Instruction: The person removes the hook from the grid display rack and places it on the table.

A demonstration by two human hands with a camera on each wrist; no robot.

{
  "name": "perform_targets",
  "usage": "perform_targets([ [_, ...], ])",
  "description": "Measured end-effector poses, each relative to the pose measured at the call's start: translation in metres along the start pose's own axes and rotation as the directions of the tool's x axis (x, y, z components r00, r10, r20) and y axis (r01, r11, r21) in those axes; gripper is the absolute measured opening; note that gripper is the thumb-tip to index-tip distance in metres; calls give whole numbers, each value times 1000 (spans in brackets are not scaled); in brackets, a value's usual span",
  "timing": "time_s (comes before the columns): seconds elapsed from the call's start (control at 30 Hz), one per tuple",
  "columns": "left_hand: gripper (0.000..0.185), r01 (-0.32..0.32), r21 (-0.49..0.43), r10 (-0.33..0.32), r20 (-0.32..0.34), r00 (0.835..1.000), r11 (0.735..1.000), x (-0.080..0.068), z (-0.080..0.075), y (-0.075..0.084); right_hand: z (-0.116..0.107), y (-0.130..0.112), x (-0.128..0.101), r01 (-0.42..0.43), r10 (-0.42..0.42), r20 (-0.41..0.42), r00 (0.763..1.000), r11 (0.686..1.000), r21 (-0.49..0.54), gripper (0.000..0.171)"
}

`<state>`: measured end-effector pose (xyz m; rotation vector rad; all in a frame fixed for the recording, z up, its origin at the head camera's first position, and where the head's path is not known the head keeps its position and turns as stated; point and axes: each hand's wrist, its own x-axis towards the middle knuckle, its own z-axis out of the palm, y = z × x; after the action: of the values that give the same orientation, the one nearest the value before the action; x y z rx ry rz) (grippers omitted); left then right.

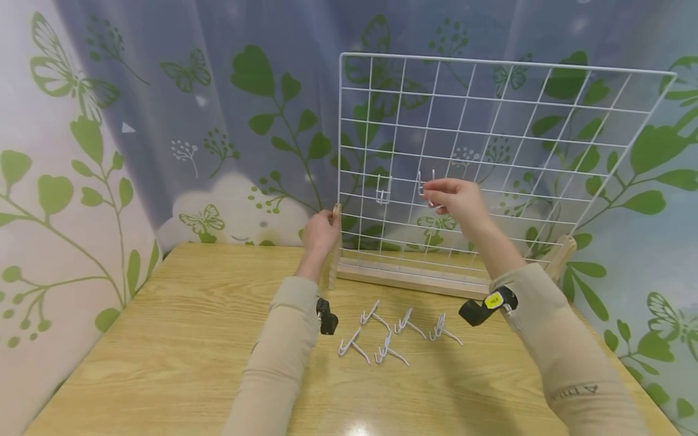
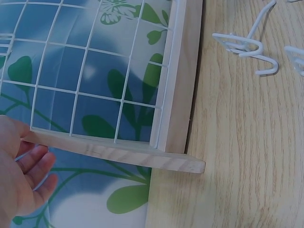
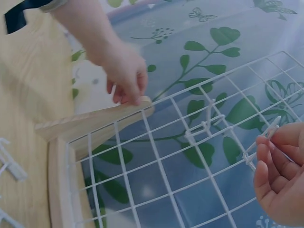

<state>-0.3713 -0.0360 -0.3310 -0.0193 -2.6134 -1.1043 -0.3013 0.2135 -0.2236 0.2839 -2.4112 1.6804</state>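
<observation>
A white wire grid panel (image 1: 480, 62) stands in a wooden base (image 1: 414, 280) with side uprights. My left hand (image 1: 320, 232) pinches the top of the left wooden upright (image 2: 99, 152) between thumb and fingers, the other fingers loosely bent in the left wrist view. One white wire hook (image 1: 383, 190) hangs on the grid, left of its middle. To the right of that one, my right hand (image 1: 458, 203) pinches a second white hook (image 3: 271, 128) by its arm, with its back end right at the grid wires. The fingers partly hide this hook.
Several white wire hooks (image 1: 391, 350) lie on the wooden table (image 1: 218, 339) in front of the base, between the forearms. A curtain (image 1: 262, 181) with green leaves and butterflies hangs close behind the grid. The right upright (image 1: 561, 257) leans beyond the right forearm.
</observation>
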Motion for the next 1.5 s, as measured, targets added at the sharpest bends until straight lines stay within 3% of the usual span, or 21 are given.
perform_targets([
  [0.43,31,13,-39,-13,1,1000,999,0,0,0,1,34,-39,6,19,154,988,987,-158,30],
  [0.93,30,15,-14,-15,4,1000,1000,0,-3,3,-12,67,-72,10,57,228,972,959,-282,28],
  [1.5,29,24,38,-24,-5,1000,999,0,-2,3,-1,120,-112,-61,135,342,930,974,-219,14],
])
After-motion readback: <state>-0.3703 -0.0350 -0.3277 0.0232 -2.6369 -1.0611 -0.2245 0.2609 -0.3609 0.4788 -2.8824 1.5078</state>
